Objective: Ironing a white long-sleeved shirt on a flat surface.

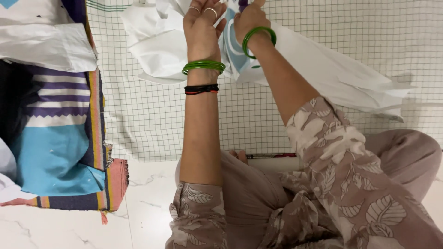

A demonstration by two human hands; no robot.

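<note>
White marble floor (55, 226) lies under a white cotton sheet with a thin green check (152, 120), where the person sits. Both hands are raised over a crumpled white fabric piece with pale blue print (323, 69): the left hand (201, 25) pinches its upper edge, the right hand (249, 20) grips it just beside. Pulling evenly from both grips should keep the edge straight, I'd say. A striped blue, purple and orange rug (60, 152) lies to the left; a dark pen with a red end (270, 156) rests near the knee.
</note>
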